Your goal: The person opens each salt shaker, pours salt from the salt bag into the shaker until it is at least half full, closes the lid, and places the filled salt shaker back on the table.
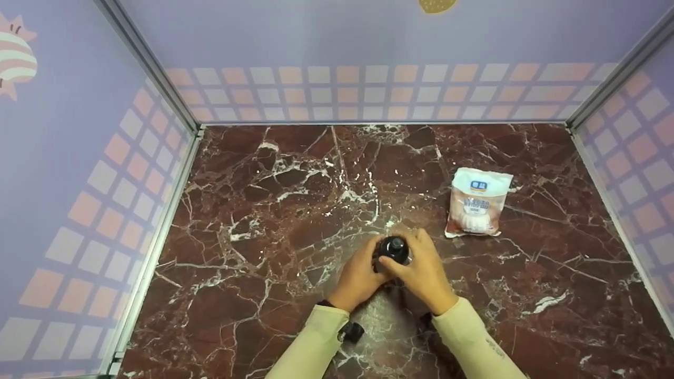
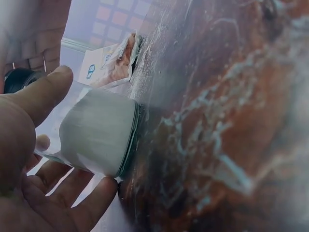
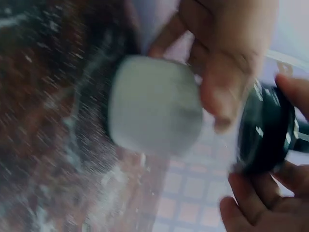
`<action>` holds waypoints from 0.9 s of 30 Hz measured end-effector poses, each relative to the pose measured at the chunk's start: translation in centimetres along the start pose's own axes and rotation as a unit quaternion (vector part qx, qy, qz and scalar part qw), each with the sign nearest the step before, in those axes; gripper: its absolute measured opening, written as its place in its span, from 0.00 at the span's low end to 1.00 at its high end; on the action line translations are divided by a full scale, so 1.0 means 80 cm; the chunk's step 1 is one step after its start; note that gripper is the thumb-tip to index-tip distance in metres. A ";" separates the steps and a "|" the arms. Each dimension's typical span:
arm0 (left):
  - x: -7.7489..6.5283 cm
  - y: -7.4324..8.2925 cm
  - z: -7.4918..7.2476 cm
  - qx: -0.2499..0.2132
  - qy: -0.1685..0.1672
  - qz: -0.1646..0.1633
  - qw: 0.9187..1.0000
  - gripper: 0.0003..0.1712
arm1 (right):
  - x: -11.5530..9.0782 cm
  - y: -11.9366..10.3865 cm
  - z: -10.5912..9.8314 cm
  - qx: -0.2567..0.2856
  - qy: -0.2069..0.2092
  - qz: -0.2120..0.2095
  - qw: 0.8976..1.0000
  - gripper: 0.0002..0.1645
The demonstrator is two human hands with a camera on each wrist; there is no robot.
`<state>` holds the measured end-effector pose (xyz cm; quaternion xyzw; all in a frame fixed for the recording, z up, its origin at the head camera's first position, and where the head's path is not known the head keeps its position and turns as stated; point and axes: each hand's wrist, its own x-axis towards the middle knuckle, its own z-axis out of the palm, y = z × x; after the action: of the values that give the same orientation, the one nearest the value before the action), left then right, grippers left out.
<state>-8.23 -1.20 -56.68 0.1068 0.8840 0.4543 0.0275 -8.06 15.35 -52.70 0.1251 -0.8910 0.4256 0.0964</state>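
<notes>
A clear jar (image 2: pixel 99 130) with white contents stands upright on the marble-patterned surface. My left hand (image 1: pixel 358 276) grips its body, thumb on one side and fingers on the other. At the top of the jar is a black lid (image 1: pixel 394 251) with a raised knob. The fingers and thumb of my right hand (image 1: pixel 425 268) curl round this lid. In the blurred right wrist view, the lid (image 3: pixel 266 130) is above the white-filled part of the jar (image 3: pixel 154 104), with left-hand fingers between. Whether the lid sits tight on the rim cannot be told.
A white and brown printed packet (image 1: pixel 478 202) lies on the dark red marbled surface (image 1: pixel 247 231), beyond my right hand. White specks and streaks show around the middle of the surface. Purple panels with a checked band (image 1: pixel 347 95) border the back and both sides.
</notes>
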 end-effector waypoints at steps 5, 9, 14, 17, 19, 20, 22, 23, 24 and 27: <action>0.000 0.004 0.001 0.035 0.027 0.013 0.999 0.40 | 0.000 -0.001 0.016 -0.033 0.048 -0.015 0.998 0.33; 0.006 0.003 0.005 0.046 0.046 0.015 0.998 0.40 | 0.006 0.003 0.024 -0.042 0.070 -0.019 0.996 0.33; 0.018 -0.006 0.006 0.047 0.049 0.026 0.997 0.41 | 0.013 0.006 0.037 -0.065 0.087 0.003 0.994 0.36; 0.027 -0.011 0.002 0.045 0.056 0.037 0.997 0.42 | 0.020 0.007 0.043 -0.067 0.084 0.011 0.994 0.37; 0.032 -0.014 0.002 0.038 0.061 0.041 0.997 0.41 | 0.025 0.010 0.042 -0.052 0.071 0.005 0.996 0.40; 0.034 -0.015 0.002 0.034 0.060 0.038 0.997 0.41 | 0.026 0.013 0.040 -0.038 0.063 -0.002 0.997 0.42; 0.036 -0.016 0.002 0.024 0.053 0.030 0.998 0.42 | 0.028 0.022 0.033 0.002 0.039 -0.015 0.999 0.45; 0.036 -0.016 0.002 0.018 0.045 0.019 0.999 0.44 | 0.028 0.027 0.027 0.024 0.029 -0.023 0.999 0.46; 0.036 -0.016 0.001 0.012 0.033 0.006 0.999 0.47 | 0.027 0.032 0.020 0.043 0.023 -0.032 0.998 0.46; 0.032 -0.015 -0.007 -0.006 -0.004 -0.038 0.999 0.58 | 0.028 0.053 -0.007 0.054 0.043 -0.052 0.996 0.40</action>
<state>-11.00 -1.77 -57.19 0.0746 0.8844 0.4582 0.0485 -11.43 18.06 -54.81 0.1575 -0.8540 0.4727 0.1497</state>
